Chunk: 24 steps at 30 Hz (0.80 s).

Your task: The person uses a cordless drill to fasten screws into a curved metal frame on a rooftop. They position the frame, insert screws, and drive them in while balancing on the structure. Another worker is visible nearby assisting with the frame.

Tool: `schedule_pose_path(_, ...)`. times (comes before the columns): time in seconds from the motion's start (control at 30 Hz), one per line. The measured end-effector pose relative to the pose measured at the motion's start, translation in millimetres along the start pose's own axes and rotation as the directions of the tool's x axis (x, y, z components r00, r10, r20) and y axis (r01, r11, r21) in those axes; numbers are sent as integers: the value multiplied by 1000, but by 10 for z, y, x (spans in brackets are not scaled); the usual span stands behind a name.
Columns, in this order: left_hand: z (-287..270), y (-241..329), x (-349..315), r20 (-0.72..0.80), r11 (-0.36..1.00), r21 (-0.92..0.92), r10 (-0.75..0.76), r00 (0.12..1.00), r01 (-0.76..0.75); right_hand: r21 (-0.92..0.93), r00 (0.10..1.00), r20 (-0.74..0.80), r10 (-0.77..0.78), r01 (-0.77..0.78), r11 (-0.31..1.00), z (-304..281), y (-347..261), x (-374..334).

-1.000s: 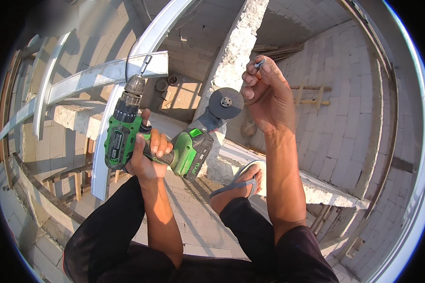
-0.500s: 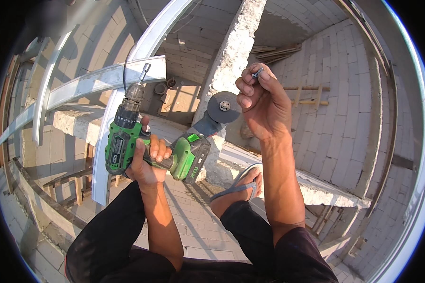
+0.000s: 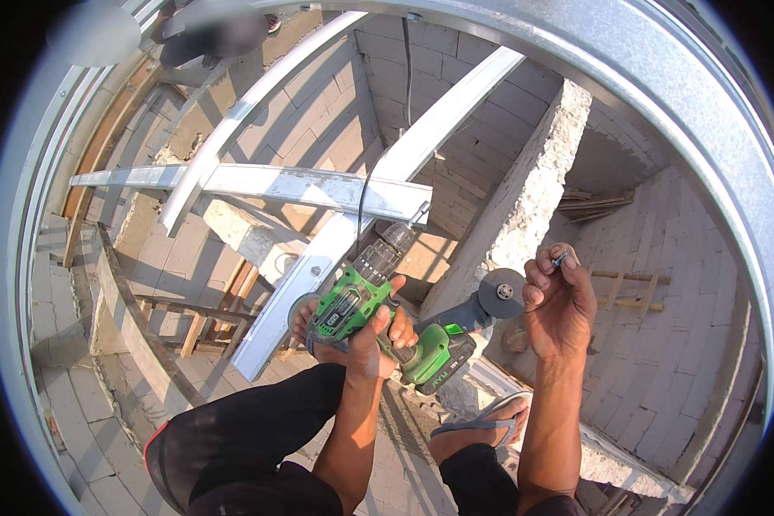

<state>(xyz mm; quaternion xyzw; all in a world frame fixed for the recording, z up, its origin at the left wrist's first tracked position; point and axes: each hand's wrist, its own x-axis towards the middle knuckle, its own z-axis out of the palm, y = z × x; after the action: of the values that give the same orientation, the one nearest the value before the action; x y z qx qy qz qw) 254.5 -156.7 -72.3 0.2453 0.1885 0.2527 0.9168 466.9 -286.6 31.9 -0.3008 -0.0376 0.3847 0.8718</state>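
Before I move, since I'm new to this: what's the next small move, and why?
Probably bring the small metal fastener to the driver bit: the right hand pinches it, apart from that bit, while the left hand grips the drill.

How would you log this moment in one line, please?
Left hand: grips green drill | Right hand: pinches small screw | Grinder: partly hidden behind drill

We wore loose-looking black trousers (image 3: 249, 421), plain in weave, with a thin red edge (image 3: 151, 440) along the outer side of the left leg. The right leg's hem stopped above the ankle. On our right foot we wore an open sandal (image 3: 480, 424) with blue-grey straps. A dark sleeve (image 3: 555, 506) just showed at the lower border. Our left hand (image 3: 374, 346) and right hand (image 3: 562, 305) were bare.
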Motion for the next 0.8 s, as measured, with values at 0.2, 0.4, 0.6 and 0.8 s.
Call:
schedule_pose_path(0.2,4,24,-23,28,1000,-22,1,1000,0,36,1000,3,1,-2,999,72,45,-49)
schedule_pose_path(0.4,4,34,-11,23,999,-34,-2,1000,3,67,1000,18,4,-6,998,156,74,-36)
schedule_pose_path(0.6,-45,10,-4,31,999,40,-1,1000,-1,52,1000,-14,10,-10,999,149,51,-48)
schedule_pose_path(0.8,-89,-24,7,42,1000,11,13,999,-13,97,999,42,12,-16,995,117,83,-45)
